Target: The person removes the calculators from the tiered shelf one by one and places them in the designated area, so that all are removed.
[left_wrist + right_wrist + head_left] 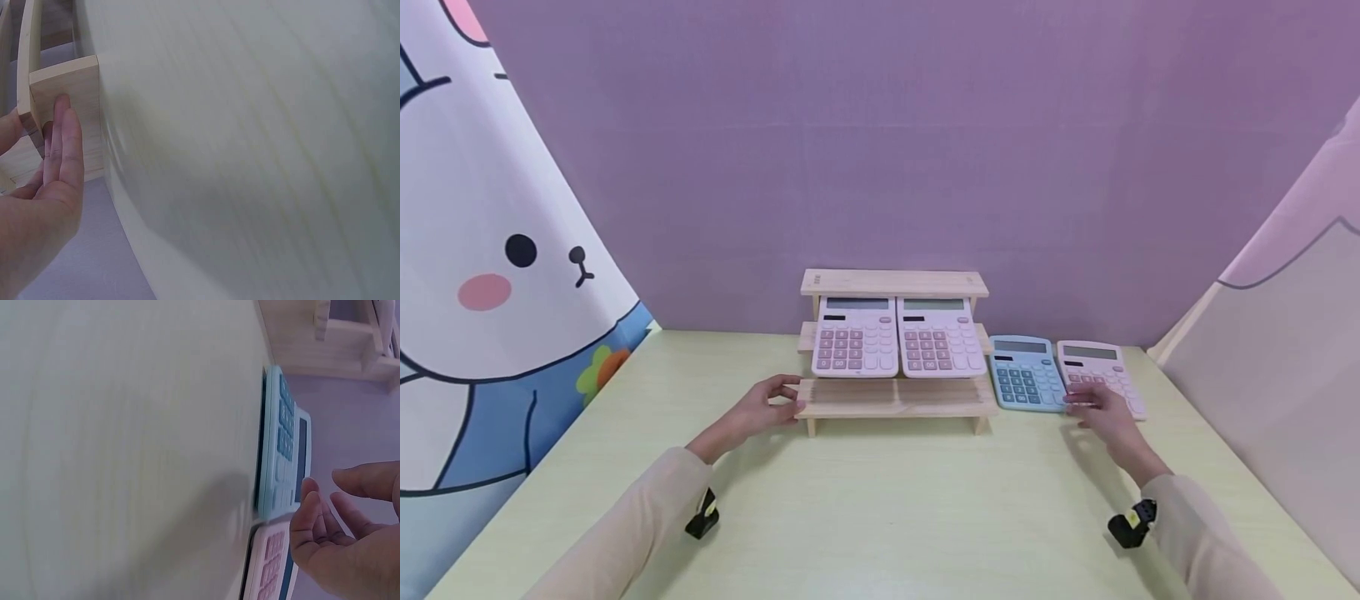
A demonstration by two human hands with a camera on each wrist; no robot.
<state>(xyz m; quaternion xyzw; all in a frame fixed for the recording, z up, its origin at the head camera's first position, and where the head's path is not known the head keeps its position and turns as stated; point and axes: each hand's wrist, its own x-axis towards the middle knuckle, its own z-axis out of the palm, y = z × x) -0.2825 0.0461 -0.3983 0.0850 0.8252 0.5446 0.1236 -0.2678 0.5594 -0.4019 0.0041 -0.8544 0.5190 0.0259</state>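
My left hand (760,412) is at the left end of a tiered wooden rack (895,408). In the left wrist view its thumb and fingers lie on opposite sides of the board end (28,69), holding it. Two pink calculators (855,342) lean side by side on the rack, under its top board. Over the table to the right, my right hand (1105,414) hovers at the blue calculator (281,444) and the pink calculator (269,559). Its fingers are loosely bent, thumb apart, with nothing between them. The hand hides part of the right pink calculator.
Behind the rack stands a purple backdrop (895,150). A cartoon-printed cloth (512,358) hangs on the left and a pale one (1285,358) on the right. The light wooden table (887,517) spreads in front. Each wrist carries a small black camera (703,514).
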